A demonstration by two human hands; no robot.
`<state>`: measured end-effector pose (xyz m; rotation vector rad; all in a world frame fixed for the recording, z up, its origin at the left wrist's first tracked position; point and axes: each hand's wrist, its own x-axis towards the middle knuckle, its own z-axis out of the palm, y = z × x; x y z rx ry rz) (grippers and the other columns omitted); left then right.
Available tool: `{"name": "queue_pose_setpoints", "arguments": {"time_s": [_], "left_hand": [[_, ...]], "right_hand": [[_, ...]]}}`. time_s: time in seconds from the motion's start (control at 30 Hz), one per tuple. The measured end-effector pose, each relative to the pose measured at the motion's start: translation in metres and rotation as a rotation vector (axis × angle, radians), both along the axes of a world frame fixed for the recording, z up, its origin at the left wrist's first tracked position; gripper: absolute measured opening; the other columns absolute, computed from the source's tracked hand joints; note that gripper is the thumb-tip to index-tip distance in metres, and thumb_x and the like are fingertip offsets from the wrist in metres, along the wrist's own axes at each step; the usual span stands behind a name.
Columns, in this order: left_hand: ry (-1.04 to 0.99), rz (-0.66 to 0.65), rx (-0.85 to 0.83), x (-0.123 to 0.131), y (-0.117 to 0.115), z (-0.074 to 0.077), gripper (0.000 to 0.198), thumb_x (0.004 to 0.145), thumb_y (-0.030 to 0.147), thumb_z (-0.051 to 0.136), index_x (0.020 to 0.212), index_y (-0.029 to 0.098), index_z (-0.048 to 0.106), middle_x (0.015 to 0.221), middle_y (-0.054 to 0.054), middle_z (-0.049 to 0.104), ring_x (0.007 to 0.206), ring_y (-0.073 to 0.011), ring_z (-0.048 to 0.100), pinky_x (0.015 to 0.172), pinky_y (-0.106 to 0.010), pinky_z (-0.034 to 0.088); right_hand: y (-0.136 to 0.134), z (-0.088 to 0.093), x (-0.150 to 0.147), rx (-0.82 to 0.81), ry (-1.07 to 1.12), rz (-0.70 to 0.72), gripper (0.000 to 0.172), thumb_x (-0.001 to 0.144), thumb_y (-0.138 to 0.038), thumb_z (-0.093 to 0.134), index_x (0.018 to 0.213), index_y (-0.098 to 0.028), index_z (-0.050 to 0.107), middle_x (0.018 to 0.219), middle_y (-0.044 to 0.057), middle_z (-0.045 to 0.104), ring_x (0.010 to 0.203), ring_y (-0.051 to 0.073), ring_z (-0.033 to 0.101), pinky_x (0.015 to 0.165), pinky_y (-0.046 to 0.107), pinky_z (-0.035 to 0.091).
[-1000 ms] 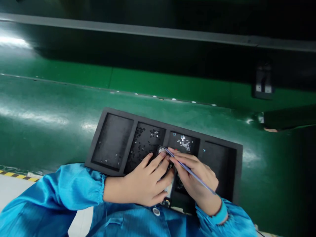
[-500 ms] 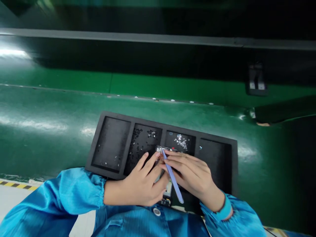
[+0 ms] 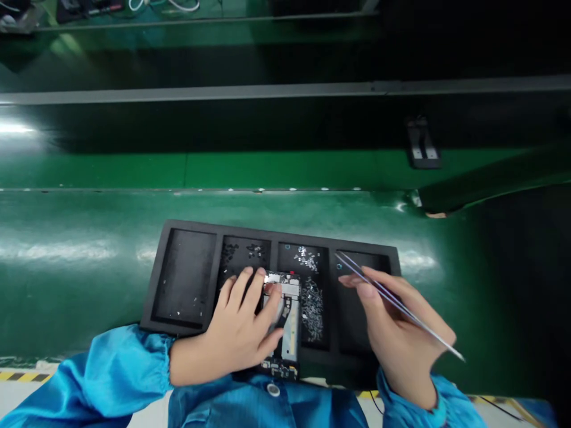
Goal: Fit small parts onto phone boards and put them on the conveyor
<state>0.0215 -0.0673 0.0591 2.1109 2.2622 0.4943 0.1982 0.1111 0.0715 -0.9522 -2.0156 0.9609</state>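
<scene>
My left hand (image 3: 241, 321) grips an opened phone (image 3: 292, 336) with its inner parts exposed, fingertips at its upper left edge and thumb across its inside. The phone lies over the middle of a black foam tray (image 3: 147, 297). In my right hand (image 3: 401, 333) is a pair of tweezers (image 3: 413, 315), held like a pen, tips up and to the left over the right compartment. Between the tips I cannot make out anything. Small silvery parts (image 3: 312, 309) lie scattered in the compartment to the right of the phone.
Dark small pieces (image 3: 229, 252) lie in the second compartment, and a few specks in the left one. Beyond the tray are a green surface (image 3: 89, 214) and a grey rail (image 3: 223, 92). A small black device (image 3: 422, 145) sits at the upper right; white cables (image 3: 182, 6) show at the top.
My right hand has moved right with the tweezers, away from the phone and my left hand. The phone is now more exposed. The whole view has shifted.
</scene>
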Motion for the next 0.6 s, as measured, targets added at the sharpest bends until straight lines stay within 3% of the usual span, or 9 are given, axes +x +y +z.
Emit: {"name": "queue_pose_setpoints", "arguments": {"time_s": [0.1,0.23,0.3,0.43,0.6], "left_hand": [[-0.017,0.023,-0.060,-0.003,0.003,-0.006,0.063,0.099,0.049,0.050,0.151,0.014,0.049,0.159,-0.029,0.033,0.144,-0.0517,0.033,0.108,-0.064,0.032],[-0.083,0.040,-0.105,-0.004,0.003,-0.010,0.065,0.099,0.049,0.052,0.154,0.016,0.045,0.161,-0.030,0.027,0.147,-0.0532,0.028,0.109,-0.068,0.030],[-0.103,0.038,-0.112,-0.004,0.002,-0.010,0.064,0.098,0.047,0.053,0.154,0.017,0.045,0.161,-0.030,0.026,0.148,-0.0532,0.026,0.109,-0.068,0.029],[-0.084,0.000,-0.087,-0.004,0.001,-0.009,0.063,0.099,0.045,0.051,0.153,0.012,0.045,0.159,-0.030,0.031,0.147,-0.0509,0.027,0.110,-0.068,0.029],[-0.100,-0.002,-0.048,-0.004,0.001,-0.007,0.056,0.101,0.041,0.049,0.147,0.010,0.051,0.149,-0.027,0.045,0.142,-0.0464,0.035,0.111,-0.066,0.030]], "right_hand": [[0.016,-0.001,-0.007,-0.090,-0.056,0.070,0.014,0.098,-0.025,0.069,0.109,-0.026,0.078,0.079,0.001,0.070,0.066,0.017,0.067,0.060,0.031,0.054],[0.038,-0.013,-0.026,-0.069,-0.130,0.178,0.019,0.097,-0.039,0.068,0.096,-0.024,0.080,0.086,0.004,0.073,0.074,0.019,0.068,0.062,0.031,0.054],[0.042,-0.019,-0.032,-0.098,-0.133,0.171,0.024,0.096,-0.043,0.069,0.094,-0.022,0.078,0.084,0.005,0.073,0.067,0.018,0.067,0.056,0.030,0.052],[0.039,-0.024,-0.032,-0.168,-0.133,0.117,0.029,0.094,-0.047,0.071,0.092,-0.019,0.074,0.069,0.001,0.069,0.045,0.012,0.052,0.039,0.024,0.039],[0.038,-0.024,-0.031,-0.239,-0.081,0.078,0.036,0.089,-0.055,0.075,0.089,-0.019,0.074,0.062,0.000,0.065,0.046,0.013,0.055,0.040,0.024,0.043]]}}
